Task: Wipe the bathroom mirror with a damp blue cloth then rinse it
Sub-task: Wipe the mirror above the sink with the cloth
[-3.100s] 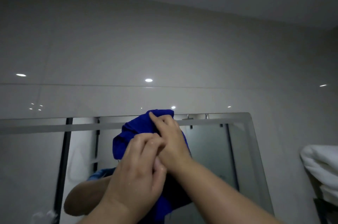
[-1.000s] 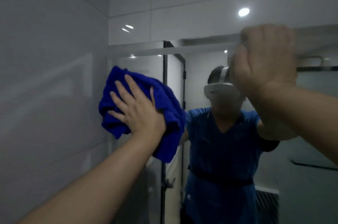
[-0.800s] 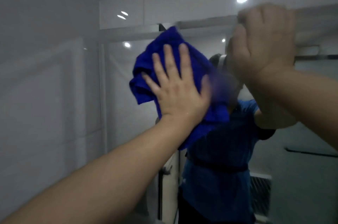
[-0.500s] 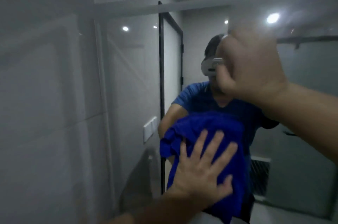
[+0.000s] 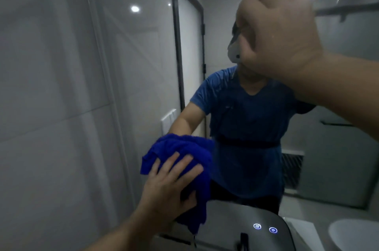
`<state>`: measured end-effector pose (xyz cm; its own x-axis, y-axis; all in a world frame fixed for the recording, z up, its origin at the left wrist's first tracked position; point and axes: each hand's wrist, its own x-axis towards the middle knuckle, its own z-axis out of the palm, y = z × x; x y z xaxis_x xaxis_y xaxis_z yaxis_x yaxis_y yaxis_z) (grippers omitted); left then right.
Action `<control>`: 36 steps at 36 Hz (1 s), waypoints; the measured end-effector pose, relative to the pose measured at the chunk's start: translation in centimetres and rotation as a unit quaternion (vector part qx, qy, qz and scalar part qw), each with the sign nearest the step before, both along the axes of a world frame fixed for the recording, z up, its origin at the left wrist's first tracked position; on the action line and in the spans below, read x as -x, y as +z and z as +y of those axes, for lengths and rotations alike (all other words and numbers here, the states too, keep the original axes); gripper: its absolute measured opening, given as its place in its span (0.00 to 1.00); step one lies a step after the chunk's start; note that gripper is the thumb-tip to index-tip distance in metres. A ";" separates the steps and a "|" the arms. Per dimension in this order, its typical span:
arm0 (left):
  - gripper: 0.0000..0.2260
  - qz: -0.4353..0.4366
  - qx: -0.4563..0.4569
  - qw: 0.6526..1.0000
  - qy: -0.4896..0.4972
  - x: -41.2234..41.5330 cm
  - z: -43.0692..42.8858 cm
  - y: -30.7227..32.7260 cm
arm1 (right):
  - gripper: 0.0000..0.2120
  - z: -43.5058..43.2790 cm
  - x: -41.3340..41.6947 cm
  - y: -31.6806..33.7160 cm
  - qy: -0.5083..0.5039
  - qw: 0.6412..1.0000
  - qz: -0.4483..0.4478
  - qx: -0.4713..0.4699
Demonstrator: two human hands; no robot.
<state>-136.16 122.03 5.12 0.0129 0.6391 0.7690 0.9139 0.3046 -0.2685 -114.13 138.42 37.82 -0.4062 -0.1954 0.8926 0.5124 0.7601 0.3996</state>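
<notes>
From the head camera I count one blue cloth [image 5: 185,156], one mirror [image 5: 143,50] and my two hands. My left hand [image 5: 168,187] lies flat with spread fingers on the cloth and presses it against the lower part of the mirror; a loose corner of the cloth hangs down under my palm. My right hand [image 5: 276,31] is clenched in a fist, raised near the glass, and it holds nothing.

Half a second ago the cloth was a little higher on the glass; now it is lower and more to the left.

At the bottom edge two small lit icons [image 5: 265,228] glow on the mirror. A white sink [image 5: 356,234] shows at the lower right. My raised fist covers part of my reflection.
</notes>
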 end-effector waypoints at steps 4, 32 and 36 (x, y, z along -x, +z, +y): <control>0.38 -0.109 -0.173 0.978 0.043 2.3 0.2 7.9 | 0.26 0.2 0.3 0.2 -0.026 0.999 -0.026 -0.013; 0.34 0.388 -0.009 0.920 0.059 -3.4 3.6 2.1 | 0.32 -1.1 0.2 1.0 -0.088 0.995 -0.046 -0.005; 0.38 0.376 0.016 0.924 0.072 2.8 1.0 4.3 | 0.33 -1.3 0.2 1.0 -0.085 0.995 -0.045 0.001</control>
